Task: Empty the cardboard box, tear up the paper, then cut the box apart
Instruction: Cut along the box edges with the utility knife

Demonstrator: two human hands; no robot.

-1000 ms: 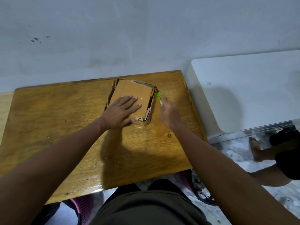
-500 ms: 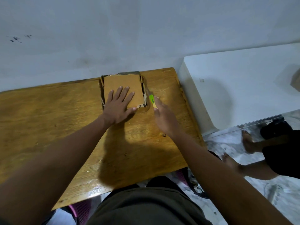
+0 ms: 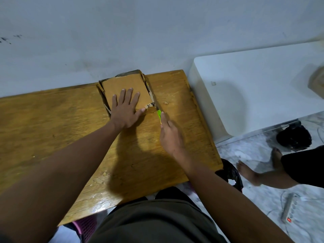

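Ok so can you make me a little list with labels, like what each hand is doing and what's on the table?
left hand: pressed flat on the cardboard box, fingers spread
right hand: grips a green cutter
green cutter: tip at the box's near right corner
cardboard box: flattened, lying on the table by the wall
wooden table: holds the box
task stage: cutting the box apart
also in view: white counter to the right
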